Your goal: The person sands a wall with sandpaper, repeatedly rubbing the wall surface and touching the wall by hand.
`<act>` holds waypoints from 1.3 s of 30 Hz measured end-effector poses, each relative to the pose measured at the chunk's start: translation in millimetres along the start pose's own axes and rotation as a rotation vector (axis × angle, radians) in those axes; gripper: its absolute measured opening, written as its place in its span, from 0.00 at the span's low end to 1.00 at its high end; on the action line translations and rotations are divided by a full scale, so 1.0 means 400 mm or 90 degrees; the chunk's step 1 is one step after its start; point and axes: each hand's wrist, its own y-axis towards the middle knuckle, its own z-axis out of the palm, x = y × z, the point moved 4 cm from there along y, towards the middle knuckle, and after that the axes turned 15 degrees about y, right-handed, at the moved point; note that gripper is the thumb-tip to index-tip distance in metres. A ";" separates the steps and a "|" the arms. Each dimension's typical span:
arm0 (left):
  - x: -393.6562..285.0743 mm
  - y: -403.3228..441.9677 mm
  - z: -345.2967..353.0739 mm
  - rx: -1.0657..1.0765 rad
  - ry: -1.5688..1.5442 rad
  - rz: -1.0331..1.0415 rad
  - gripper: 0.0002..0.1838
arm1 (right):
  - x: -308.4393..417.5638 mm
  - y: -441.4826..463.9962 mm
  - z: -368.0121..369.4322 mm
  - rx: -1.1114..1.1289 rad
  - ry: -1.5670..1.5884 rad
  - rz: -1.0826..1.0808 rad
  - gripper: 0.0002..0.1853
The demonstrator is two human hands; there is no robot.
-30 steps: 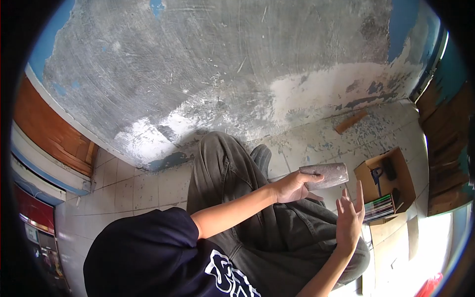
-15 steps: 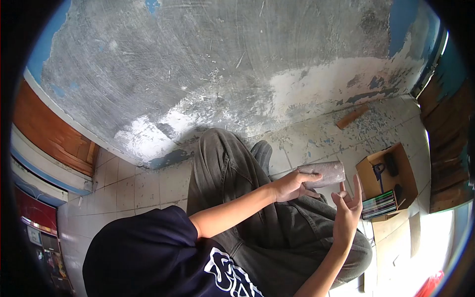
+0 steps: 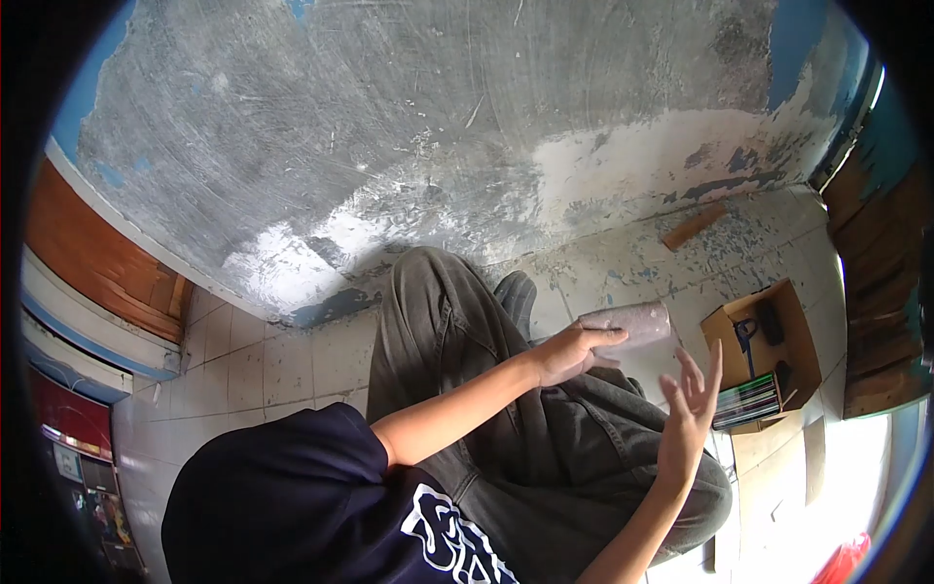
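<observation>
My left hand [image 3: 571, 356] reaches across my lap from the left. Its thumb lies on top of a bent, dusty grey-brown piece of sandpaper [image 3: 630, 326], with the fingers beneath it. The sandpaper's far end sticks out to the right, above my bent leg. Just to its right and a little lower is my right hand [image 3: 689, 414], raised with the fingers spread apart and holding nothing. A gap shows between that hand and the sandpaper.
Ahead stands a scraped grey wall [image 3: 418, 107] with white patches. Paint flakes and a brown strip [image 3: 695, 227] lie on the tiled floor near its base. To the right, a cardboard box [image 3: 800, 355] holds dark items and a stack of thin cases [image 3: 747, 403].
My left hand and the sandpaper have shifted slightly up and left. My right hand's fingers, bent in before, have spread, and the gap to the sandpaper is wider.
</observation>
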 end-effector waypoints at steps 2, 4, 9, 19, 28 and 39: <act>-0.007 0.005 -0.026 -0.017 0.018 0.011 0.23 | 0.001 0.007 -0.024 -0.011 0.020 0.006 0.36; -0.059 0.007 -0.057 -0.098 0.338 0.214 0.25 | -0.012 0.009 -0.058 -0.107 0.065 0.056 0.31; -0.179 -0.047 -0.106 -0.212 0.566 0.315 0.22 | -0.016 0.009 -0.066 -0.117 0.099 0.025 0.25; -0.182 -0.069 -0.139 -0.225 0.747 0.436 0.21 | -0.029 0.014 -0.082 -0.101 0.063 0.026 0.18; -0.021 0.003 -0.182 -0.243 0.825 0.339 0.25 | -0.049 0.013 -0.067 0.006 -0.030 0.065 0.10; -0.427 0.018 -0.335 -0.553 1.476 0.792 0.34 | -0.086 0.044 -0.087 0.003 -0.016 0.034 0.09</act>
